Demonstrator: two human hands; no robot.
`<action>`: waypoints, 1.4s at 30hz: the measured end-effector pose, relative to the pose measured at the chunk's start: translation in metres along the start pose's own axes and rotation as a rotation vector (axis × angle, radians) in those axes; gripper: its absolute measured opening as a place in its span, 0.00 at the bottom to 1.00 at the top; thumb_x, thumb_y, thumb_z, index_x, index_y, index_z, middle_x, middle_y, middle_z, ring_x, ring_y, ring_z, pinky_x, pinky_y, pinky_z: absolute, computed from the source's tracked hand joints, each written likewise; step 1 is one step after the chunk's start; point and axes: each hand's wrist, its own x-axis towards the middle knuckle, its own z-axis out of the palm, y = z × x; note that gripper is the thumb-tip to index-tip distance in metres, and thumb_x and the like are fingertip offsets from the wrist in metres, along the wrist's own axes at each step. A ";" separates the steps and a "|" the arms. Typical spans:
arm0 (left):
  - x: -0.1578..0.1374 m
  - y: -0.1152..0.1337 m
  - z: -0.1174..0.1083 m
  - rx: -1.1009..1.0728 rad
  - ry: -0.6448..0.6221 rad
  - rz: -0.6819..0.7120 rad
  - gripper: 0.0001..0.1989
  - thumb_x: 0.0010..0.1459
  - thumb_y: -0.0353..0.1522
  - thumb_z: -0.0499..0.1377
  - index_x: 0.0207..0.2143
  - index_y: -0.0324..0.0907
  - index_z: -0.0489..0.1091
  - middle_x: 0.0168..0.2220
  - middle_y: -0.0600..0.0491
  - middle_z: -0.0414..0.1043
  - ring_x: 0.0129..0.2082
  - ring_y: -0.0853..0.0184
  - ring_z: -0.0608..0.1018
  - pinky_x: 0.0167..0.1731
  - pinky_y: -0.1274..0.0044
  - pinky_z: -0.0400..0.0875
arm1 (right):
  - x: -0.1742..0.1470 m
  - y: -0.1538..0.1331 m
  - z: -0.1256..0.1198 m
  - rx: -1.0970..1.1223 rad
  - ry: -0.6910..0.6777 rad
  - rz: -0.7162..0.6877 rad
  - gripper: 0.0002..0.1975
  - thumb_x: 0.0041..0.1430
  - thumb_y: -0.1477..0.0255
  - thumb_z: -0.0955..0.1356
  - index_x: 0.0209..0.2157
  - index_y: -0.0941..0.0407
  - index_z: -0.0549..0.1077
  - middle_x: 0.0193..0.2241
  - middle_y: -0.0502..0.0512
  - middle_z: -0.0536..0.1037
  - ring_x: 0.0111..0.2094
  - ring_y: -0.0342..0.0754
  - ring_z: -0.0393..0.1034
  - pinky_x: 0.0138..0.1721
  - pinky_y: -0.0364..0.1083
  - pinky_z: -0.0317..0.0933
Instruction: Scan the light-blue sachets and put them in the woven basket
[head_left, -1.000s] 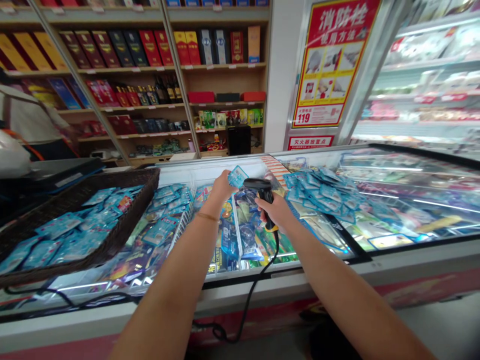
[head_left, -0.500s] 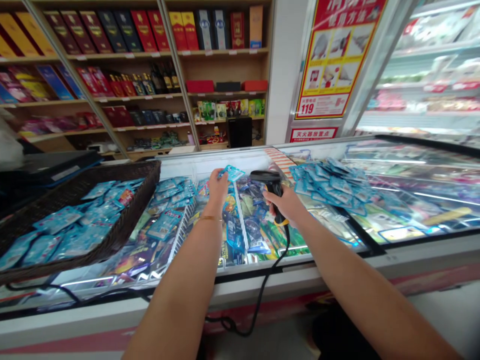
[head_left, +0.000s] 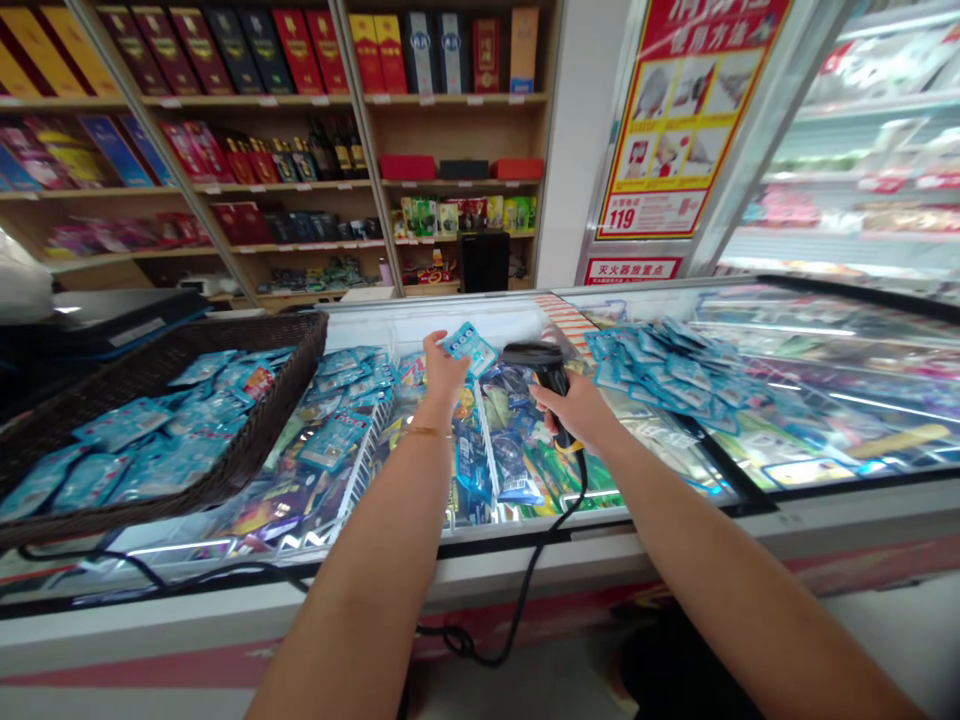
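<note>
My left hand (head_left: 445, 368) pinches a small blue packet (head_left: 472, 348) by its left side, held up over the glass-topped freezer (head_left: 420, 318). Just right of it, my right hand (head_left: 568, 408) is wrapped round the grip of a black and yellow barcode scanner (head_left: 534, 354). The scanner's head points left, at the packet, with a small gap between them. From its handle a black cable (head_left: 529, 580) hangs over the freezer's front edge. A heap of like blue packets (head_left: 667, 368) lies on the glass to the right of the scanner.
A brown wicker basket (head_left: 281, 420) holding several blue packets stands at the left. More blue packets (head_left: 349, 380) lie beside it. Behind the freezer are wooden shelves (head_left: 457, 98) of boxed goods and a red and yellow poster (head_left: 660, 130). A lit display case (head_left: 847, 170) is at the right.
The blue packet in my left hand has turned so that more of its face shows, and sits slightly further right. My right hand keeps the scanner at nearly the same place.
</note>
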 end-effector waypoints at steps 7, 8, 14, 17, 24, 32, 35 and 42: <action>0.002 0.000 0.001 -0.103 -0.034 -0.025 0.25 0.43 0.31 0.69 0.43 0.42 0.64 0.37 0.49 0.77 0.37 0.64 0.81 0.41 0.71 0.75 | -0.003 0.001 -0.001 -0.141 -0.033 -0.040 0.10 0.58 0.68 0.69 0.30 0.54 0.63 0.14 0.44 0.69 0.11 0.42 0.62 0.15 0.41 0.58; 0.002 -0.001 0.001 -0.120 -0.036 -0.026 0.25 0.43 0.31 0.69 0.43 0.42 0.64 0.37 0.49 0.77 0.37 0.64 0.81 0.41 0.71 0.75 | -0.003 0.001 -0.002 -0.147 -0.038 -0.039 0.09 0.57 0.68 0.69 0.30 0.54 0.63 0.14 0.44 0.69 0.11 0.42 0.62 0.15 0.41 0.58; 0.003 -0.004 0.002 -0.200 0.000 -0.045 0.26 0.41 0.28 0.68 0.43 0.42 0.63 0.35 0.50 0.78 0.37 0.61 0.82 0.41 0.69 0.76 | -0.001 0.006 -0.003 -0.171 -0.058 -0.029 0.09 0.58 0.67 0.70 0.32 0.54 0.65 0.14 0.45 0.70 0.12 0.42 0.64 0.16 0.41 0.59; 0.002 -0.003 0.001 -0.224 0.005 -0.044 0.26 0.41 0.28 0.68 0.43 0.43 0.63 0.34 0.51 0.78 0.37 0.61 0.82 0.41 0.69 0.76 | 0.000 0.007 -0.004 -0.166 -0.057 -0.031 0.08 0.58 0.67 0.70 0.33 0.55 0.66 0.15 0.46 0.71 0.12 0.42 0.64 0.16 0.41 0.59; -0.002 0.005 0.003 -0.202 0.040 -0.103 0.22 0.40 0.26 0.66 0.39 0.42 0.64 0.31 0.52 0.77 0.34 0.64 0.81 0.38 0.72 0.75 | 0.001 0.007 -0.002 -0.074 -0.046 -0.029 0.08 0.57 0.69 0.70 0.33 0.55 0.66 0.16 0.44 0.70 0.12 0.42 0.63 0.14 0.41 0.59; -0.008 0.030 0.031 -0.289 0.121 -0.304 0.17 0.41 0.22 0.65 0.34 0.43 0.64 0.25 0.60 0.67 0.27 0.71 0.77 0.34 0.76 0.74 | 0.002 0.005 -0.053 0.166 0.055 -0.008 0.12 0.55 0.67 0.72 0.31 0.54 0.64 0.17 0.44 0.70 0.12 0.41 0.64 0.14 0.40 0.58; -0.014 0.052 0.065 -0.337 0.047 -0.392 0.19 0.41 0.19 0.65 0.36 0.42 0.66 0.26 0.59 0.69 0.30 0.69 0.79 0.38 0.73 0.77 | -0.006 0.005 -0.102 0.167 0.155 -0.015 0.14 0.52 0.66 0.74 0.33 0.55 0.66 0.17 0.44 0.70 0.12 0.40 0.63 0.13 0.40 0.58; -0.037 0.093 0.182 -0.332 -0.168 -0.500 0.21 0.44 0.16 0.65 0.40 0.39 0.67 0.26 0.55 0.73 0.31 0.66 0.82 0.39 0.72 0.78 | -0.030 0.005 -0.217 0.196 0.456 0.054 0.13 0.50 0.70 0.75 0.33 0.57 0.69 0.17 0.45 0.70 0.13 0.41 0.64 0.13 0.40 0.58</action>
